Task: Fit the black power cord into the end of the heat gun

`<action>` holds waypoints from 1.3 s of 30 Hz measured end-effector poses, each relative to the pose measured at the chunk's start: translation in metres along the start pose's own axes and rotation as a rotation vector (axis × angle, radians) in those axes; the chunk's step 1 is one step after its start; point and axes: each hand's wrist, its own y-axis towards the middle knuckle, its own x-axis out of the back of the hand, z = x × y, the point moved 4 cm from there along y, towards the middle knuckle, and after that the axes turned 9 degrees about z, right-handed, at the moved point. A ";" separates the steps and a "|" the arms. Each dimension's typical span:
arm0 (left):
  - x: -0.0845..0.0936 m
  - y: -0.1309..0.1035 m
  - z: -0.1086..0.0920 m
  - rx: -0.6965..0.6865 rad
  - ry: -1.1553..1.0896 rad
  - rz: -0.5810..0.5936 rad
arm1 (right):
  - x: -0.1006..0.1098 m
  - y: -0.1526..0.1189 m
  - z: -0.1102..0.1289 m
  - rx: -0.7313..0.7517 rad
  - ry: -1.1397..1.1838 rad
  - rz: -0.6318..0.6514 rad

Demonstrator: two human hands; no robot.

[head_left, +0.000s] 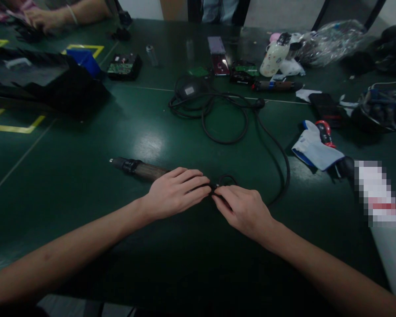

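Observation:
An electric screwdriver [147, 170] lies on the green table [102, 229], its metal tip pointing left. My left hand [180, 190] is wrapped over the rear part of its body, fingers together. Close on the right, my right hand [242, 207] pinches the black cable at the tool's rear end; its fingertips almost meet those of my left hand. The joint between cable and tool is mostly hidden by my fingers. From there the black cable [287, 169] curves up and back to a loose coil [224, 141] further up the table.
A black tray [46, 83] and a blue box [84, 61] stand at the left. Behind are a circuit-board unit [123, 67], a phone [219, 64], a bottle [273, 57] and another screwdriver [279, 86]. Gloves [317, 147] lie right. Another person's hand [46, 18] is at the upper left.

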 end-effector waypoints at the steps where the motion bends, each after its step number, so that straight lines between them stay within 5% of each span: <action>1: 0.000 0.000 0.000 0.003 0.000 -0.003 | 0.000 0.000 0.000 0.006 0.009 -0.002; 11: 0.001 0.005 0.000 0.051 -0.072 0.081 | 0.001 -0.002 0.001 0.090 0.012 -0.049; 20: 0.004 0.010 0.004 0.094 -0.055 0.119 | 0.007 -0.004 0.007 0.013 -0.078 -0.112; 24: 0.003 0.005 0.036 0.201 -0.011 0.115 | 0.018 -0.004 0.005 -0.041 -0.025 -0.229; 29: 0.009 -0.016 0.097 0.465 0.052 0.109 | 0.016 0.000 -0.001 -0.060 0.005 -0.198; 39: 0.038 -0.102 0.195 1.006 0.149 0.161 | 0.013 0.000 -0.005 -0.097 0.048 -0.173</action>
